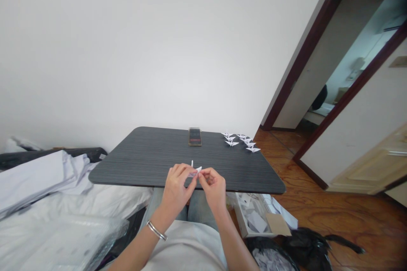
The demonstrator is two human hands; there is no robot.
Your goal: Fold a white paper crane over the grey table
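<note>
- A small white folded paper crane (193, 171), its narrow point sticking upward, is held just above the near edge of the table.
- The left hand (175, 190) and the right hand (213, 188) pinch it from either side between thumbs and fingertips, their fingertips close together.
- A plain silver bangle (157, 230) circles the left wrist.
- The dark grey wood-grain table (136, 156) stands in front of the person.
- Past the hands, a group of finished white paper cranes (242, 142) sits at the table's far right corner.
- A dark phone in a case (195, 136), its screen blurred, stands near the far edge.
- Below right, on the reddish wood floor (349, 216), a white cardboard box of cut white paper squares (252, 220) sits beside a black plastic bag (305, 247).
- Crumpled white sheeting (41, 186) lies to the left.
</note>
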